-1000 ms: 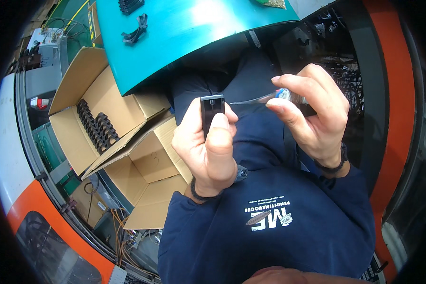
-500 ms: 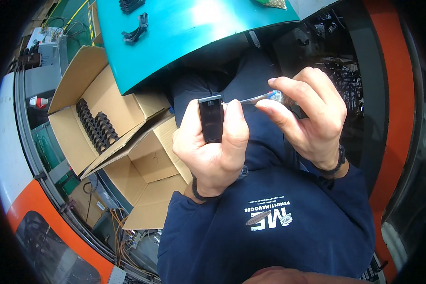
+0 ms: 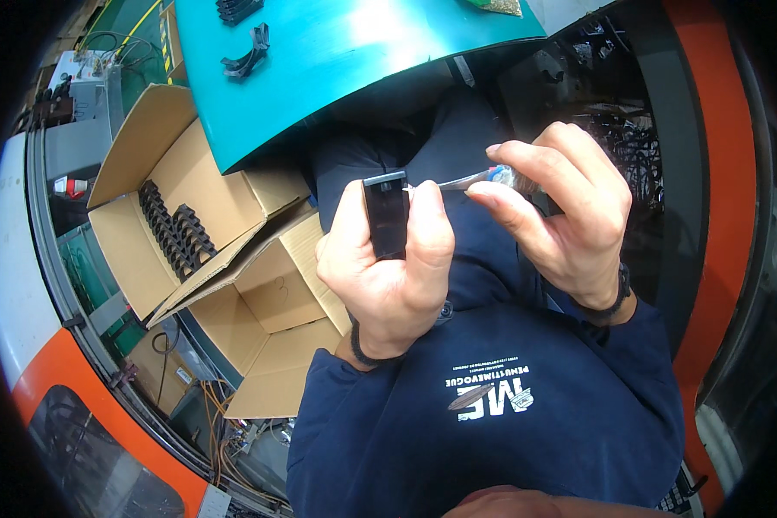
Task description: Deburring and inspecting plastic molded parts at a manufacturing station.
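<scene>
My left hand (image 3: 393, 298) is closed around a black rectangular plastic part (image 3: 388, 226), gripping it between thumb and fingers. Its narrow grey end points away from me. In my right hand (image 3: 578, 211), between thumb and forefinger, is a slim knife (image 3: 464, 182). Its handle looks wrapped in clear material with blue and red bits. The thin pale blade reaches left to the part's right side, near its far end and beside my left thumb tip. Whether the tip touches the part cannot be made out.
A green table (image 3: 319, 86) lies ahead, with a curved black part (image 3: 249, 53) and more black parts at its far left. To the left, an open cardboard box (image 3: 121, 250) holds rows of black parts (image 3: 177, 231). Another open box (image 3: 272, 367) stands nearer. An orange frame (image 3: 721, 173) rises at right.
Both hands stay almost in place. The black part has tilted slightly, and the knife has shifted a little in my right fingers.
</scene>
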`<act>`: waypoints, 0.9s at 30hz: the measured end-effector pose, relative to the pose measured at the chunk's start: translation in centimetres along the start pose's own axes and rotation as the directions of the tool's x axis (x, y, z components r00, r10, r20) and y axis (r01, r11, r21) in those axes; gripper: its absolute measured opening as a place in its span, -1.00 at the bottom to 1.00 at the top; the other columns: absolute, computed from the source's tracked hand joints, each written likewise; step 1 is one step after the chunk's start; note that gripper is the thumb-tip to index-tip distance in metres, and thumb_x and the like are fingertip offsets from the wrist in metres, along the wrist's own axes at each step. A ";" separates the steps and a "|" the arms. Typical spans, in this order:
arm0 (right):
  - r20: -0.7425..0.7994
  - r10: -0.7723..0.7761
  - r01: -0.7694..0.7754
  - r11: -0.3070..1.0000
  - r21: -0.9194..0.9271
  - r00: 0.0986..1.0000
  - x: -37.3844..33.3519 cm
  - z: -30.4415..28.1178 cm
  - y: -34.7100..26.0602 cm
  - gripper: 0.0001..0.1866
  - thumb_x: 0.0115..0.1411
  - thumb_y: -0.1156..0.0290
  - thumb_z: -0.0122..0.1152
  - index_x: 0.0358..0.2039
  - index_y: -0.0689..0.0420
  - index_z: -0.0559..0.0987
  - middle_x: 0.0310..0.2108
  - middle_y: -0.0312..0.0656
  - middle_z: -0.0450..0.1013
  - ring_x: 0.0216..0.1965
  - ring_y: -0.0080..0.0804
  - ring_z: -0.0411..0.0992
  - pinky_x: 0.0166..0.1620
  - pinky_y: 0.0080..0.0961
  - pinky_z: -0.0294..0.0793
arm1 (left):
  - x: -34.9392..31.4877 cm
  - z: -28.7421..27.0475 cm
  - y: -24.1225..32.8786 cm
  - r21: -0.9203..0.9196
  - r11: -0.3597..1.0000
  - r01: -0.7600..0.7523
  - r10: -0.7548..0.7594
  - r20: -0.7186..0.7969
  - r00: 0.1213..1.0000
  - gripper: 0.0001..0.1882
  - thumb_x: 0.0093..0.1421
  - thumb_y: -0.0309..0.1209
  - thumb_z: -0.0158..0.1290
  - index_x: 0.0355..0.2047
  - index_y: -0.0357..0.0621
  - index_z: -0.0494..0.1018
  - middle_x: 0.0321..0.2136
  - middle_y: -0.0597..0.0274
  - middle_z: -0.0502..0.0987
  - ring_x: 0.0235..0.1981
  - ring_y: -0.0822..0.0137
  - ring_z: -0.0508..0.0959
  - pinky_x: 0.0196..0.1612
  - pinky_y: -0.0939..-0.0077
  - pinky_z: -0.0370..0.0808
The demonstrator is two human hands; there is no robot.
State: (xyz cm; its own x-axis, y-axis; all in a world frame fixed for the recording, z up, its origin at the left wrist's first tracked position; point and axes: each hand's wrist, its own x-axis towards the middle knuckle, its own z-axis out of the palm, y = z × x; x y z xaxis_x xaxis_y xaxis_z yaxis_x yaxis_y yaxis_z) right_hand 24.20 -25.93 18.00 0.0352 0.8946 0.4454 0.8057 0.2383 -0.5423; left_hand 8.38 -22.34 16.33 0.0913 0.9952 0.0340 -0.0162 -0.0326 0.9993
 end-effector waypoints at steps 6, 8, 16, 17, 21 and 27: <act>-0.016 0.008 -0.008 1.000 0.016 1.000 0.0 0.3 0.2 -0.68 -0.11 0.39 0.47 -0.37 0.27 0.58 -0.60 -0.22 0.36 -0.63 -0.50 0.31 -0.58 -0.59 0.23 | 0.0 0.0 -0.1 0.007 0.999 0.051 -0.051 -0.008 0.999 -0.80 0.11 -0.47 0.15 -0.56 -0.27 0.38 -0.71 0.42 0.38 -0.66 0.64 0.34 -0.58 0.71 0.26; -0.061 0.058 -0.059 0.998 -0.010 0.996 -0.1 0.4 0.2 -0.69 -0.14 0.34 0.48 -0.42 0.21 0.58 -0.61 -0.25 0.36 -0.60 -0.42 0.32 -0.53 -0.53 0.26 | 0.1 0.0 -0.2 -0.021 0.997 0.070 -0.071 -0.009 0.997 -0.79 0.14 -0.46 0.12 -0.56 -0.28 0.38 -0.70 0.42 0.37 -0.65 0.64 0.31 -0.57 0.71 0.24; -0.127 0.284 -0.282 0.959 0.030 0.950 -1.7 0.1 2.2 -0.78 -0.06 0.44 0.42 -0.45 0.24 0.56 -0.60 -0.15 0.37 -0.57 -0.30 0.35 -0.50 -0.47 0.28 | 9.7 0.8 -8.6 0.120 0.987 -0.108 0.104 0.040 0.994 -0.72 0.28 -0.32 0.00 -0.52 -0.24 0.41 -0.70 0.39 0.31 -0.68 0.66 0.25 -0.64 0.71 0.13; -0.135 0.314 -0.309 0.949 0.057 0.940 -2.0 0.2 2.2 -0.79 -0.04 0.45 0.41 -0.45 0.25 0.55 -0.59 -0.14 0.38 -0.56 -0.29 0.36 -0.49 -0.46 0.29 | 11.9 0.8 -9.6 0.303 0.938 -0.168 0.159 0.052 0.986 -0.74 0.25 -0.31 0.01 -0.49 -0.25 0.42 -0.70 0.31 0.36 -0.67 0.56 0.33 -0.60 0.61 0.21; -0.130 0.429 -0.425 0.903 0.058 0.894 -3.3 -0.4 3.1 -0.84 0.01 0.47 0.35 -0.45 0.26 0.55 -0.58 -0.13 0.40 -0.55 -0.28 0.37 -0.47 -0.45 0.30 | 20.0 2.4 -13.7 0.658 0.707 -0.261 0.189 0.181 0.965 -0.72 0.10 -0.23 0.05 -0.36 -0.21 0.49 -0.50 -0.07 0.53 -0.42 -0.08 0.53 -0.30 0.16 0.43; -0.102 0.570 -0.562 0.821 0.098 0.815 -5.2 -0.1 5.2 -0.83 0.04 0.41 0.33 -0.47 0.26 0.57 -0.59 -0.13 0.39 -0.56 -0.29 0.37 -0.47 -0.44 0.30 | 28.7 2.0 -20.2 0.529 0.343 -0.776 0.439 0.640 0.630 -0.69 0.06 -0.38 0.11 -0.23 -0.34 0.43 -0.33 -0.12 0.51 -0.25 -0.10 0.51 -0.14 0.16 0.44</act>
State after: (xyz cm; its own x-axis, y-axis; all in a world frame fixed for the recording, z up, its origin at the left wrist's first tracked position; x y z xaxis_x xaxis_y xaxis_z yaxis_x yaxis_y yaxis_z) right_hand 28.31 -29.35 12.93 0.5480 0.8268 0.1268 0.5841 -0.2697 -0.7655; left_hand 13.31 6.74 -2.82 0.6882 0.5541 0.4685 0.4501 -0.8324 0.3233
